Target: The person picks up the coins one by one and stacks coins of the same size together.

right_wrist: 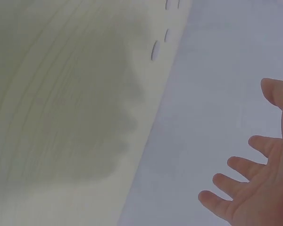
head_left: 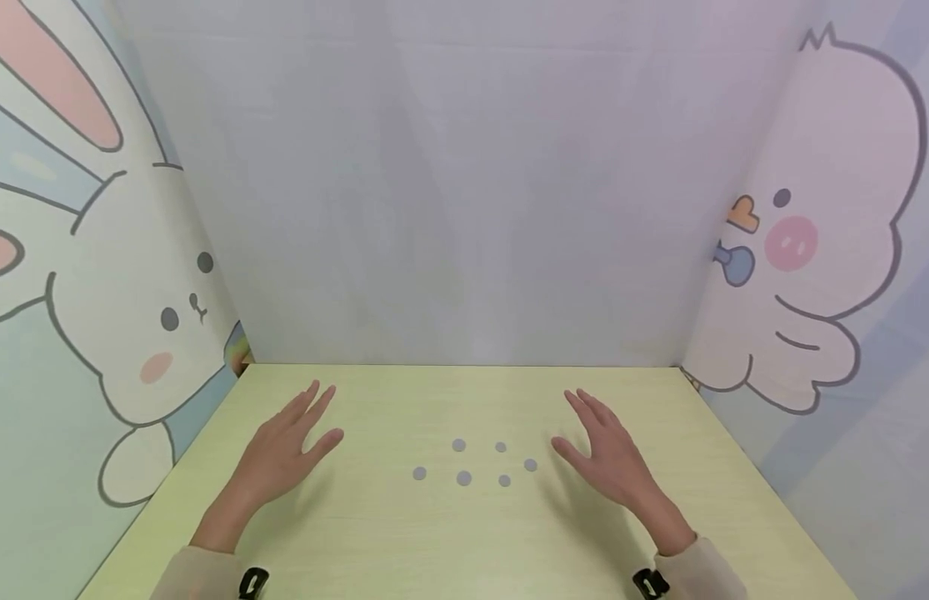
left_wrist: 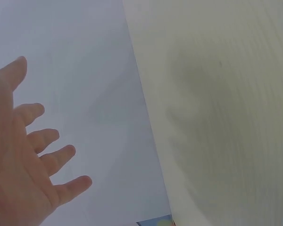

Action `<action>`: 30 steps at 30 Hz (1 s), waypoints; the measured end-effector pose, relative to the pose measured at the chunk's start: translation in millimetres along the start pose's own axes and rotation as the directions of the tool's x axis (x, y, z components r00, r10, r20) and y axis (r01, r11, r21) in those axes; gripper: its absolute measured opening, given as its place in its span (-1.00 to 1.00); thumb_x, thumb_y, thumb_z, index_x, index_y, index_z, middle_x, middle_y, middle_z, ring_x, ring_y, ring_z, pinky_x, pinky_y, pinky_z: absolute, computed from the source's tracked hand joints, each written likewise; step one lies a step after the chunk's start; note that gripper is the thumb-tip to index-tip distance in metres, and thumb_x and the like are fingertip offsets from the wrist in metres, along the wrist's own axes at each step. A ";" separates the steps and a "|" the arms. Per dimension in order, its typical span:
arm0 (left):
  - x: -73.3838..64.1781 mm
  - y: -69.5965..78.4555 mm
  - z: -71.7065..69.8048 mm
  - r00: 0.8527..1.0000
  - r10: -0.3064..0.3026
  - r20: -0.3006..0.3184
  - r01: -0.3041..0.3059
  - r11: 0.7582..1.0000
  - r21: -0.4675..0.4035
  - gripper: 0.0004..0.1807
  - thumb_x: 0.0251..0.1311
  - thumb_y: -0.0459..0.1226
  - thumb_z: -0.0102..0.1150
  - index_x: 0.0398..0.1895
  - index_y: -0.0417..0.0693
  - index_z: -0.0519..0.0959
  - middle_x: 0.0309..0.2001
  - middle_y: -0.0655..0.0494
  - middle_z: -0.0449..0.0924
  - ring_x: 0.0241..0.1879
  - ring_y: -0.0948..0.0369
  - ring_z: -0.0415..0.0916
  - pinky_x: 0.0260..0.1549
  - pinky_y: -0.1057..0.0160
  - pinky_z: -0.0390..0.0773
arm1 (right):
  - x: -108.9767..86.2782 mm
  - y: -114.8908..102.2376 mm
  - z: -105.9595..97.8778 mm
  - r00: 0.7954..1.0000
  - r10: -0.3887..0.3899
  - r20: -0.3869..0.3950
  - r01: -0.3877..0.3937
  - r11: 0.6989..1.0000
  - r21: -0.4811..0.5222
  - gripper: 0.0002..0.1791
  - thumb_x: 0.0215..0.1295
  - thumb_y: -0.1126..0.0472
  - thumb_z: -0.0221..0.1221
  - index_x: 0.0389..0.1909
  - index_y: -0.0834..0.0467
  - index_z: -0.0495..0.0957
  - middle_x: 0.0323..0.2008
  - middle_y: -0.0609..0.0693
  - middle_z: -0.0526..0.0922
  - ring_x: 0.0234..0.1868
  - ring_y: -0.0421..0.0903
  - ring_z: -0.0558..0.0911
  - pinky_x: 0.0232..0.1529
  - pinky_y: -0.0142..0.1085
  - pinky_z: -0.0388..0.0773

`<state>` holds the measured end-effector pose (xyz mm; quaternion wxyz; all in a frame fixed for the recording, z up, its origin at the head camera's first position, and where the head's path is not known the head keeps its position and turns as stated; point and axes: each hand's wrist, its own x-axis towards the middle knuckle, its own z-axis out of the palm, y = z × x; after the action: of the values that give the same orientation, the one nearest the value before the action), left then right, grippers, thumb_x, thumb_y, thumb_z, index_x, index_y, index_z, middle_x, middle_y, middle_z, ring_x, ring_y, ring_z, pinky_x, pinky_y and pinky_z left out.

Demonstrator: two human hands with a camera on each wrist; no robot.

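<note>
Several small flat grey discs [head_left: 464,478] lie in a loose group on the table, between the two hands in the head view. To their left my left hand [head_left: 284,450] hovers over the table, thumb apart from the extended fingers, holding nothing. My right hand [head_left: 610,454] is raised on the other side, its thumb pointing inward near the rightmost disc [head_left: 530,465]. The left wrist view shows the left palm [left_wrist: 19,160] with spread fingers. In the right wrist view the right palm [right_wrist: 266,193] is likewise bare, and a few discs [right_wrist: 155,50] appear at the top.
The pale wooden table [head_left: 404,542] ends at a plain light backdrop [head_left: 464,200]. Side curtains carry a cartoon rabbit [head_left: 134,333] on the left and a round white cartoon animal [head_left: 831,167] on the right. Both hands cast shadows on the tabletop.
</note>
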<state>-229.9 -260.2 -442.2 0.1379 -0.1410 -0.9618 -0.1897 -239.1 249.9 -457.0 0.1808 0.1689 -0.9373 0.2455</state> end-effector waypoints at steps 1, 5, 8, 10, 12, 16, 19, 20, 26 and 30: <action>0.3 0.8 0.3 1.000 0.006 -0.003 -0.006 1.000 -0.001 -0.17 0.53 0.20 0.08 0.72 0.14 0.13 0.68 -0.14 0.08 0.60 -0.27 0.09 0.35 -0.50 0.20 | 0.7 -1.3 2.0 1.000 0.001 0.005 -0.001 1.000 0.013 -0.14 0.48 -0.17 0.29 0.65 0.07 0.23 0.59 0.24 0.26 0.54 0.34 0.30 0.31 0.40 0.37; 1.9 4.6 0.8 0.999 0.043 -0.026 -0.043 0.999 -0.004 -0.20 0.52 0.16 0.13 0.69 0.11 0.21 0.65 -0.14 0.16 0.56 -0.26 0.20 0.28 -0.48 0.31 | 4.2 -7.4 9.4 1.000 -0.001 0.015 0.000 0.998 0.068 -0.16 0.48 -0.16 0.30 0.63 0.07 0.26 0.56 0.21 0.31 0.52 0.31 0.35 0.32 0.35 0.39; 4.0 7.1 1.4 0.996 0.073 -0.045 -0.074 0.997 -0.022 -0.23 0.52 0.12 0.17 0.66 0.08 0.27 0.63 -0.15 0.22 0.52 -0.27 0.26 0.24 -0.48 0.35 | 7.6 -13.3 13.0 1.000 -0.005 0.008 0.004 0.993 0.116 -0.20 0.47 -0.12 0.32 0.60 0.10 0.32 0.53 0.19 0.36 0.50 0.29 0.39 0.32 0.32 0.42; 5.5 8.3 2.8 0.994 0.091 -0.059 -0.093 0.995 -0.037 -0.26 0.51 0.10 0.19 0.64 0.06 0.31 0.61 -0.16 0.25 0.49 -0.27 0.30 0.21 -0.48 0.38 | 10.1 -17.6 14.9 1.000 -0.007 0.007 0.006 0.990 0.144 -0.23 0.47 -0.11 0.32 0.57 0.10 0.35 0.50 0.17 0.40 0.48 0.27 0.41 0.32 0.29 0.44; 7.2 8.9 5.4 0.992 0.106 -0.071 -0.109 0.993 -0.051 -0.28 0.50 0.08 0.21 0.61 0.04 0.35 0.59 -0.18 0.29 0.47 -0.27 0.33 0.20 -0.46 0.41 | 12.6 -21.2 16.6 1.000 -0.007 0.009 0.006 0.986 0.167 -0.26 0.47 -0.10 0.33 0.55 0.10 0.39 0.48 0.15 0.42 0.47 0.24 0.43 0.32 0.27 0.45; 10.5 9.7 12.8 0.989 0.122 -0.089 -0.129 0.988 -0.087 -0.32 0.50 0.04 0.24 0.57 0.02 0.41 0.55 -0.17 0.35 0.46 -0.25 0.37 0.23 -0.42 0.43 | 17.4 -27.3 19.6 1.000 -0.013 0.009 0.011 0.981 0.195 -0.29 0.46 -0.09 0.34 0.51 0.10 0.43 0.44 0.11 0.47 0.44 0.20 0.47 0.33 0.23 0.46; 12.4 9.7 18.0 0.987 0.130 -0.092 -0.140 0.984 -0.111 -0.35 0.49 0.02 0.26 0.54 0.02 0.44 0.53 -0.16 0.40 0.44 -0.24 0.40 0.24 -0.40 0.44 | 20.7 -30.8 22.7 1.000 -0.028 0.003 0.027 0.978 0.209 -0.31 0.45 -0.07 0.36 0.49 0.10 0.46 0.42 0.09 0.49 0.43 0.18 0.49 0.33 0.21 0.46; 12.9 10.0 19.6 0.987 0.130 -0.090 -0.140 0.983 -0.117 -0.37 0.49 0.02 0.26 0.53 0.02 0.46 0.52 -0.14 0.42 0.44 -0.23 0.41 0.24 -0.39 0.44 | 21.6 -31.4 24.2 1.000 -0.031 0.005 0.030 0.977 0.212 -0.31 0.44 -0.07 0.37 0.49 0.09 0.47 0.41 0.08 0.50 0.43 0.17 0.49 0.33 0.20 0.47; 16.3 13.1 26.8 0.993 0.112 -0.045 -0.118 0.979 -0.168 -0.43 0.50 0.04 0.25 0.48 0.11 0.52 0.50 -0.04 0.47 0.45 -0.20 0.41 0.24 -0.38 0.44 | 23.3 -37.4 32.9 0.998 -0.065 0.006 0.062 0.974 0.218 -0.35 0.42 -0.04 0.39 0.44 0.09 0.52 0.37 0.03 0.54 0.40 0.13 0.52 0.33 0.16 0.48; 18.0 16.8 28.4 0.995 0.095 -0.015 -0.096 0.975 -0.201 -0.45 0.50 0.05 0.24 0.47 0.13 0.53 0.49 -0.01 0.48 0.46 -0.19 0.40 0.26 -0.38 0.43 | 24.8 -44.3 36.5 0.997 -0.073 0.028 0.064 0.969 0.237 -0.36 0.41 -0.01 0.40 0.43 0.11 0.53 0.35 0.02 0.55 0.39 0.11 0.53 0.32 0.15 0.49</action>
<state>-247.2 -229.9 -456.3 0.1344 -0.1997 -0.9294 -0.2797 -252.3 188.9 -458.6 0.1507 0.2258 -0.8982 0.3457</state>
